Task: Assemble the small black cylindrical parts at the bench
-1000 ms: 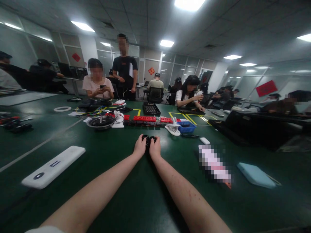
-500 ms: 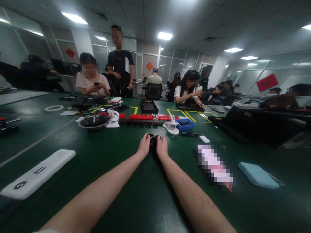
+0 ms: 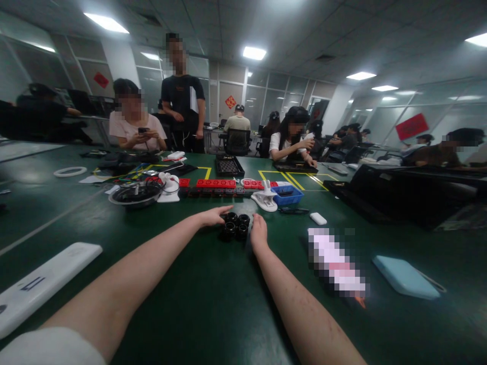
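Big green surface (image 3: 198, 294), left hand (image 3: 212, 217) and right hand (image 3: 259, 231), four small black cylinders (image 3: 229, 234) bunched between
Both hands look loose, gripping nothing, right just beside the cluster, left maybe brushing it, can't tell; cylinders seem stiff, probably light, kinda slick, so I'd pinch one around its sides
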A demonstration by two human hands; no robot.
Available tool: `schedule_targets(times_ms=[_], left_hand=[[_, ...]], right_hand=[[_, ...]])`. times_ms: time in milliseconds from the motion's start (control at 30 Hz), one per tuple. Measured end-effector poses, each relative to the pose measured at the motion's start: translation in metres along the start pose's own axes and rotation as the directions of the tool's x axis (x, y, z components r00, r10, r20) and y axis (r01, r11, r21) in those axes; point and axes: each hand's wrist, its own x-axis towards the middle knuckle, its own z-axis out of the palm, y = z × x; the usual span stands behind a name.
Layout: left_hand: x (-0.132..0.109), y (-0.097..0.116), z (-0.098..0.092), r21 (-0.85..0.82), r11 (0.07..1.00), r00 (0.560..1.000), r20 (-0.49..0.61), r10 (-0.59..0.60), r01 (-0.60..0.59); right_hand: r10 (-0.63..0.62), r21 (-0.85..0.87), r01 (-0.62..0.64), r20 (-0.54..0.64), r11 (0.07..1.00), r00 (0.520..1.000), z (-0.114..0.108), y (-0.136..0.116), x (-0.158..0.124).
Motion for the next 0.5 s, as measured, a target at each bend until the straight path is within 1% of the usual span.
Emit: schedule_targets(times_ms=[100, 200, 267, 367, 433, 500], left_hand=[[0.003, 0.001, 0.001, 0.072, 0.997, 0.996, 0.085, 0.020, -0.026], [0.003, -0.002, 0.000, 0.148, 0.988, 0.993, 0.114, 0.034, -0.050], [0.002, -0.005, 0.000, 0.195, 0.979, 0.996, 0.086, 0.038, -0.054], [0.003, -0.012, -0.004, 0.260, 0.965, 0.999, -0.004, 0.037, -0.035], [0.001, -0.016, -0.010, 0.297, 0.955, 0.997, -0.074, 0.028, -0.005], [-0.005, -0.021, -0.019, 0.322, 0.946, 0.990, -0.143, 0.011, 0.036]], right_hand=[[-0.008, -0.012, 0.008, -0.004, 1.000, 1.000, -0.001, -0.002, 0.000], [-0.010, -0.025, 0.010, -0.014, 1.000, 1.000, -0.001, -0.003, 0.002], [-0.017, -0.029, 0.017, -0.012, 0.999, 1.000, 0.001, -0.003, 0.002], [-0.024, -0.031, 0.024, -0.005, 0.999, 1.000, 0.002, -0.004, 0.002], [-0.024, -0.032, 0.023, -0.005, 0.999, 1.000, 0.002, -0.005, 0.001], [-0.021, -0.033, 0.020, -0.010, 0.999, 1.000, 0.001, -0.005, 0.001]])
